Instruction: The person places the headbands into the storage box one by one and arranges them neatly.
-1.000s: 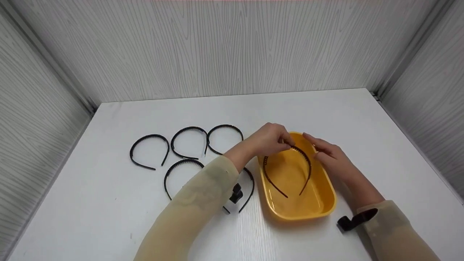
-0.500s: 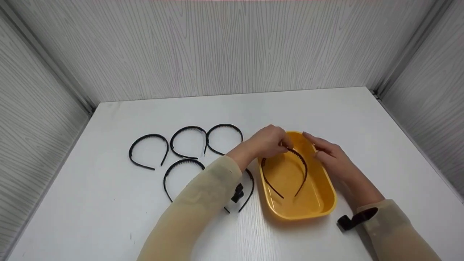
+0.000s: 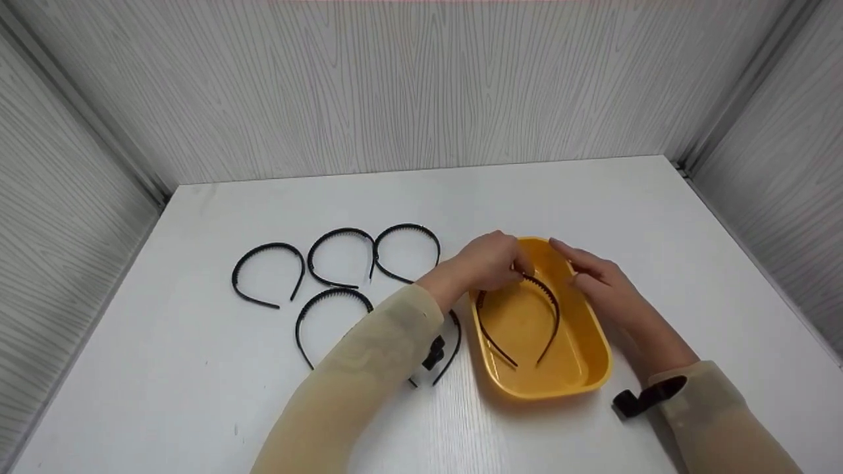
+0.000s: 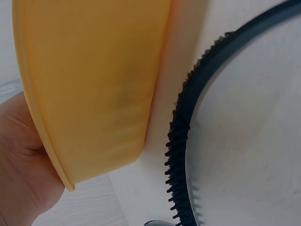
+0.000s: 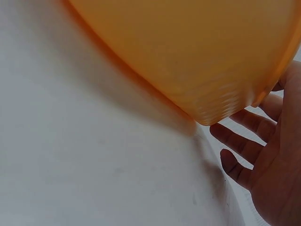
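Observation:
My left hand (image 3: 494, 260) reaches over the near-left side of a yellow plastic tub (image 3: 596, 355) and pinches a black toothed headband (image 3: 556, 309) at its top. The headband lies inside the tub's outline, its two ends pointing toward me, and part of its arc is hidden behind the fingers. At the tub's far right, my right hand (image 3: 609, 289) holds the rim, thumb over the edge. The right wrist view shows its fingers (image 5: 237, 141) along the outer wall. In the left wrist view, the fingers and headband are hidden behind the tub wall (image 4: 94, 94).
Several more black headbands lie left of the tub on the white table (image 3: 164, 362), one headband (image 3: 270, 247) farthest left. The left sleeve (image 3: 369, 355) covers parts of the nearer ones. Another headband (image 4: 181, 141) lies beside the tub in the left wrist view. A pale wood-grain wall (image 3: 421, 85) stands behind.
The left hand has moved slightly down into the tub with the headband, which has shifted a little left and nearer to me. The right hand has stayed on the rim.

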Available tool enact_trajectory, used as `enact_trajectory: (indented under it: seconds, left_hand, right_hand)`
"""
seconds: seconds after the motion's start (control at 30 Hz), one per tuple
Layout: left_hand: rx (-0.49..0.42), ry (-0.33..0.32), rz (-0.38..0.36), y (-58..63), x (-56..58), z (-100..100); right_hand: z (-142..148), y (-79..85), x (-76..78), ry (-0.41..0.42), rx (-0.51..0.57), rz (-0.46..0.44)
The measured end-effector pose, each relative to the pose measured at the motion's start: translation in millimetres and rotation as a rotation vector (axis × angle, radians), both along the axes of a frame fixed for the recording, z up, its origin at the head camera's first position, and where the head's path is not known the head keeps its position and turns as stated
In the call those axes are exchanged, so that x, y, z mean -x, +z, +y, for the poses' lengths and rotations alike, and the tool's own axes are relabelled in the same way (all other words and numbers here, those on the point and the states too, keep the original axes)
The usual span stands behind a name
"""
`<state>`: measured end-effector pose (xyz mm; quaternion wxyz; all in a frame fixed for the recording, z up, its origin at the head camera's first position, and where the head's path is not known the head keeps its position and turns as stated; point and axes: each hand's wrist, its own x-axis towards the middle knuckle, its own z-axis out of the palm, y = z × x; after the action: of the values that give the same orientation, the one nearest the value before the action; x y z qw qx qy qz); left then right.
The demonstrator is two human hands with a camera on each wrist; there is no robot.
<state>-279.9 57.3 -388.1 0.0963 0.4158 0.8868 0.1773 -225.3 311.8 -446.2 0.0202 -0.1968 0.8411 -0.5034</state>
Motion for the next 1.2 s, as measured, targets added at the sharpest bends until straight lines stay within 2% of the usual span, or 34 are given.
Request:
enact_trajectory:
  seconds: [0.27,0.93,1.2]
  left_hand:
    - [0.009,-0.021,0.013,-2.4,1.9,1.6]
    - [0.082,-0.038,0.028,-5.7,4.9,5.4]
    - [0.118,-0.036,0.066,-7.8,5.9,7.7]
  right_hand:
    - [1.0,-3.5,1.5,0.035,0.025,0.059]
    - [1.9,-4.6,2.7,0.025,0.023,0.053]
    - [1.6,-3.7,1.9,0.008,0.007,0.022]
